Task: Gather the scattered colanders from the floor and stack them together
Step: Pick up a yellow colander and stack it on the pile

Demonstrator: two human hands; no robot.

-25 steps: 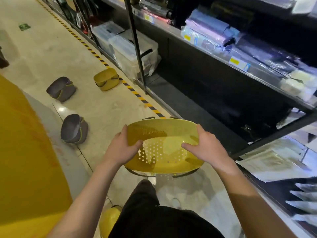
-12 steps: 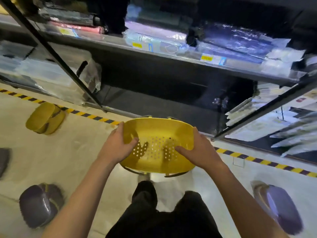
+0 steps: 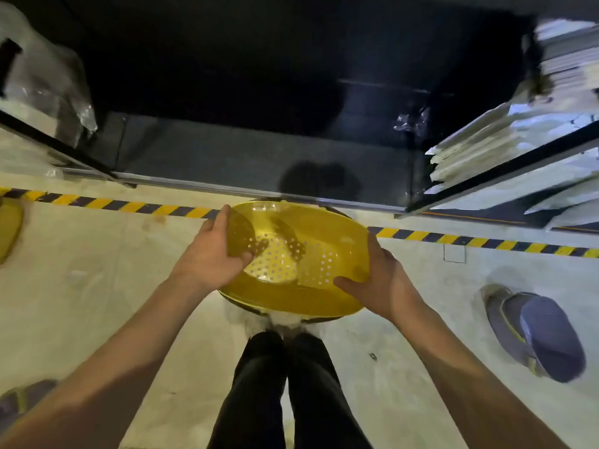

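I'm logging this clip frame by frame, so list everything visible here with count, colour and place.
held colander: one, yellow, perforated, gripped at both sides above the floor
purple colander: one, grey-purple with yellow trim, on the floor at right
yellow colander: one, cut off at the left edge, on the floor
another purple colander: one, partly seen, bottom left
hazard tape: one yellow-black stripe across the floor
shelving: dark, bottom bay in front
white packets: a stack, shelf at right
wrapped bin: one, clear, upper left
legs: two, black trousers
left hand: on the colander's left rim
right hand: on its right rim
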